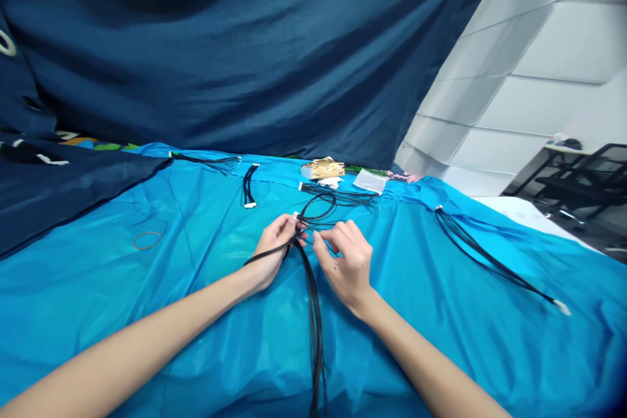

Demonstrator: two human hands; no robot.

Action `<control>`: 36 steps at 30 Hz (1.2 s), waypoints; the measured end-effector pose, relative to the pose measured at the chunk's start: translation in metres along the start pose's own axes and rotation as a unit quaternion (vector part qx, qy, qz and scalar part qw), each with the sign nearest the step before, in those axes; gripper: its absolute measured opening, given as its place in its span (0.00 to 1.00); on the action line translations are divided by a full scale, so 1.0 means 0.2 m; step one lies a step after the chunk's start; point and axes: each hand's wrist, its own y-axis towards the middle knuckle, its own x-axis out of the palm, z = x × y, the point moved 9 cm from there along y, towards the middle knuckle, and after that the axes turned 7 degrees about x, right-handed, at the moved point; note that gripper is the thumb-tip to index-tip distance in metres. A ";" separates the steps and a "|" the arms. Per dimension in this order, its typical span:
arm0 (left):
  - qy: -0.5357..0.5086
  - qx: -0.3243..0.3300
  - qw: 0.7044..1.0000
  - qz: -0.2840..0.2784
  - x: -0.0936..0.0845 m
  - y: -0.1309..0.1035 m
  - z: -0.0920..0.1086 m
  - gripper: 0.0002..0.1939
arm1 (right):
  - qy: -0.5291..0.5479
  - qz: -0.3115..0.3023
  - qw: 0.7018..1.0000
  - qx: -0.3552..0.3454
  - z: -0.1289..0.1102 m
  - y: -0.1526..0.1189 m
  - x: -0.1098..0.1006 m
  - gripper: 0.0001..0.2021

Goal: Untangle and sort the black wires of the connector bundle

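Two hands handle cables, wide sheet either side.

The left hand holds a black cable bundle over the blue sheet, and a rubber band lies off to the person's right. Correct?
Not quite: the head view shows the rubber band off to the person's left. The left hand does hold a black cable bundle over the blue sheet.
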 end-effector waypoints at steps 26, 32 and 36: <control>-0.001 0.007 1.000 0.005 -0.01 0.00 0.00 0.14 | 0.028 -0.030 0.998 0.049 0.04 -0.01 0.04 0.11; -0.002 0.012 1.000 -0.001 -0.01 0.00 0.00 0.14 | 0.070 -0.048 0.989 0.124 0.11 -0.01 0.07 0.11; 0.006 0.011 1.000 -0.001 -0.01 0.00 0.00 0.15 | 0.090 -0.070 0.981 0.157 0.14 -0.01 0.09 0.11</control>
